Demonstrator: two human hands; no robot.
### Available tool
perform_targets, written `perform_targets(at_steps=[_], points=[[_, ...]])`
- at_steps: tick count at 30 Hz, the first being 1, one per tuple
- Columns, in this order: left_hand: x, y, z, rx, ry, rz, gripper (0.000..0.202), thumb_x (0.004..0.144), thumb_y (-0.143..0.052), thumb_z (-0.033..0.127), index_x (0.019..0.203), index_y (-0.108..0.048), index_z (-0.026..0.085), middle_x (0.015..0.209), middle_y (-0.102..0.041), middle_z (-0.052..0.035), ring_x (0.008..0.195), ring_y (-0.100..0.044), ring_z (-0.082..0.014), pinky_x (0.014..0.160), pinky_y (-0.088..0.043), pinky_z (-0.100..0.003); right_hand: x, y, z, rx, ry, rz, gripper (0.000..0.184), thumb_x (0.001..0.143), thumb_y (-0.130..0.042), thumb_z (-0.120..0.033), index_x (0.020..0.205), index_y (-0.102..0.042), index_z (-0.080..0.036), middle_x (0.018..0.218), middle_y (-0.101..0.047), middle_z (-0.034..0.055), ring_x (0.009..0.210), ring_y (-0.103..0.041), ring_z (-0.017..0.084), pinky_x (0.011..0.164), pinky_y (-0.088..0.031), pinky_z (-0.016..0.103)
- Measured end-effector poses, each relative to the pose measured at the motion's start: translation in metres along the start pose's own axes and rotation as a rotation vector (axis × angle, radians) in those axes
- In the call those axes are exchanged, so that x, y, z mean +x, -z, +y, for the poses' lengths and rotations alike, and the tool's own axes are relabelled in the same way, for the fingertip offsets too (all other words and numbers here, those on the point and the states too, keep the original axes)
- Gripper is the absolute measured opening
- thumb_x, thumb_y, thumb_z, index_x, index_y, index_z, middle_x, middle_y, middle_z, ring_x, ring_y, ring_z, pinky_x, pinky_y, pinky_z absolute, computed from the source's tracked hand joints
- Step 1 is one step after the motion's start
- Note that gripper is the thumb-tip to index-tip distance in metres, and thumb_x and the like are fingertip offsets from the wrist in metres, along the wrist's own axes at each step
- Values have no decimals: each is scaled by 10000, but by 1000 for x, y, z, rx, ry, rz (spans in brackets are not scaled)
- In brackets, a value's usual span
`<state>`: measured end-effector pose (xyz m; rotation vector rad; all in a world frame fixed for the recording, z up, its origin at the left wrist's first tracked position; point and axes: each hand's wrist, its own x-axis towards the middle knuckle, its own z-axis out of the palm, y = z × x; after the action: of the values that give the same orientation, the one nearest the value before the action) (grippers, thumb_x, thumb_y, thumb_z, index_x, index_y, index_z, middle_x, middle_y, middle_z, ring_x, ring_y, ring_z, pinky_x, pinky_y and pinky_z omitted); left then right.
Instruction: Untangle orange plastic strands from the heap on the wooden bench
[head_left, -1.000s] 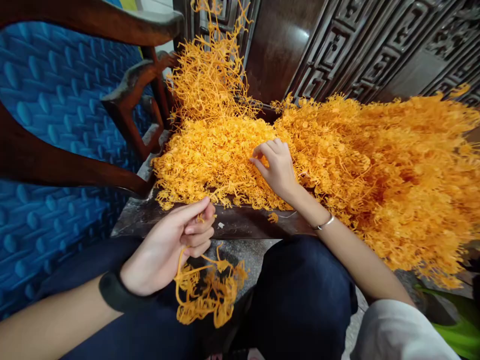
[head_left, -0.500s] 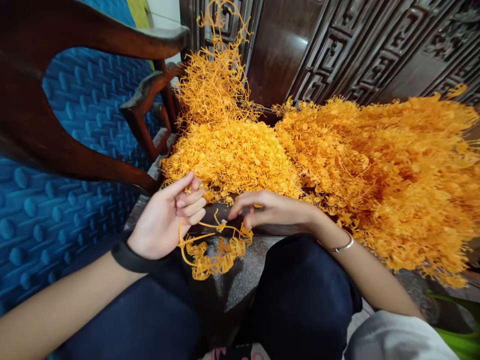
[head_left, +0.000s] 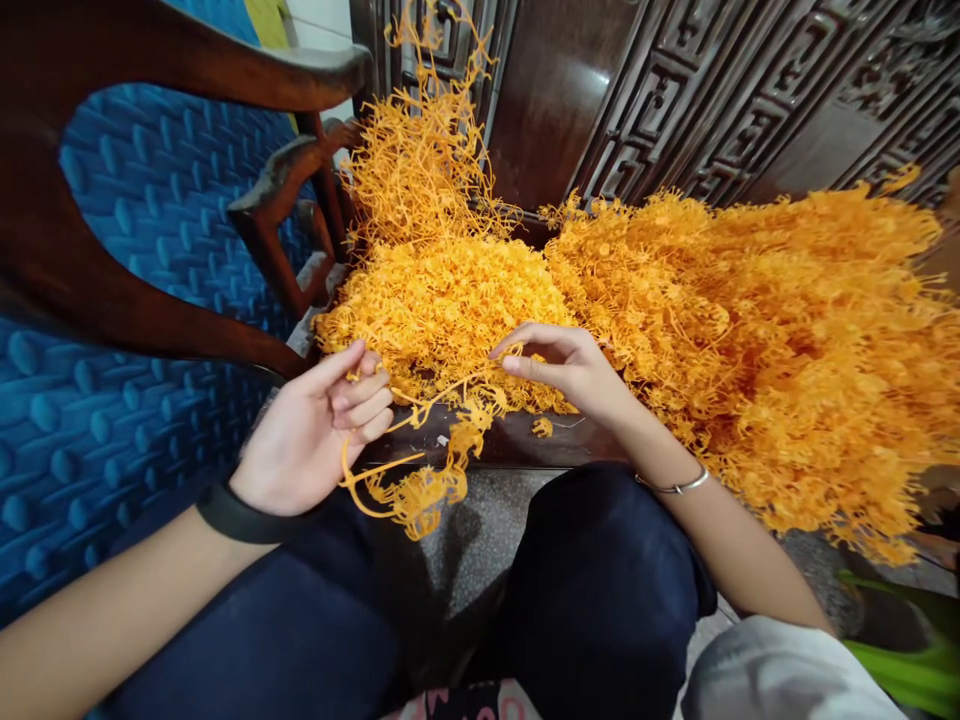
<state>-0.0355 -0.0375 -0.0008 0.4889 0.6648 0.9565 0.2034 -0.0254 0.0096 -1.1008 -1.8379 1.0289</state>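
My left hand (head_left: 311,430) is closed around the stem of an orange plastic sprue (head_left: 421,497), thin branched runners carrying clusters of small spidery pieces. The sprue hangs in the gap between my hands, over the seat edge and my knees. At its far end, my right hand (head_left: 581,372) holds a branch between thumb and fingertips. Just behind both hands lies a heap of small loose orange pieces (head_left: 457,300). One single orange piece (head_left: 542,427) rests by itself on the dark wooden seat edge (head_left: 495,440).
Bare tangled orange runners (head_left: 420,165) are piled at the back left. A large mound of orange sprues (head_left: 795,350) spreads to the right. On the left stands a wooden armrest (head_left: 277,200) with blue textured material (head_left: 172,210) beyond it. A carved dark wooden panel (head_left: 555,110) closes off the back.
My right hand has risen and moved slightly right, and now pinches the sprue's far branch, stretching it upward. My left hand has shifted a little left. A single piece now shows on the seat edge.
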Motion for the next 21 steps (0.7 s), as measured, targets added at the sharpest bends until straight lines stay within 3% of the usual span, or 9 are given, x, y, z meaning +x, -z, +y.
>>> perform_targets(at_steps=[3, 7, 13, 14, 16, 18, 21], points=[[0, -5, -3, -2, 16, 16, 397, 934, -229, 144, 609, -455, 143, 551, -92, 70, 426, -106, -69, 361, -225, -167, 2, -8, 3, 63, 27, 171, 56, 725, -678, -241, 721, -656, -189, 792, -613, 3, 782, -563, 114, 728, -427, 262], [0, -9, -6, 0, 13, 18, 389, 933, -250, 152, 606, -460, 147, 548, -82, 70, 429, -92, -73, 360, -234, -167, 8, -10, 1, 72, 87, 437, 94, 679, -678, -154, 624, -609, -186, 847, -544, 8, 836, -526, 117, 707, -418, 257], [-6, 4, -24, 36, 210, 92, 328, 906, -369, 198, 600, -474, 144, 557, -107, 73, 439, -76, -63, 351, -203, -158, 13, 56, 29, 16, 178, 1000, 89, 760, -555, -190, 678, -525, -206, 753, -512, -9, 659, -488, 88, 620, -407, 253], [-7, 5, -28, 39, 236, 89, 318, 900, -386, 207, 604, -482, 144, 558, -116, 72, 446, -83, -63, 361, -215, -156, 12, 62, 36, -20, 175, 980, 56, 747, -575, -192, 700, -547, -203, 763, -534, -5, 664, -493, 90, 634, -412, 259], [-9, 2, -32, 47, 251, 53, 313, 895, -398, 221, 609, -498, 144, 552, -127, 69, 455, -93, -67, 374, -230, -158, 12, 62, 47, -93, 97, 775, 33, 730, -609, -211, 752, -589, -196, 781, -579, 5, 653, -503, 93, 636, -418, 269], [-8, -2, -32, 52, 245, 17, 324, 896, -391, 224, 603, -503, 147, 545, -128, 67, 456, -95, -71, 378, -232, -165, 13, 51, 51, -190, 46, 553, 121, 708, -641, -217, 819, -600, -190, 746, -590, -1, 634, -514, 100, 625, -419, 273], [-5, -5, -29, 43, 224, 28, 346, 902, -370, 219, 589, -499, 150, 541, -117, 66, 456, -86, -76, 380, -228, -172, 18, 33, 47, -394, 107, 418, 196, 698, -661, -213, 859, -552, -190, 705, -565, -20, 627, -521, 106, 622, -414, 269]])
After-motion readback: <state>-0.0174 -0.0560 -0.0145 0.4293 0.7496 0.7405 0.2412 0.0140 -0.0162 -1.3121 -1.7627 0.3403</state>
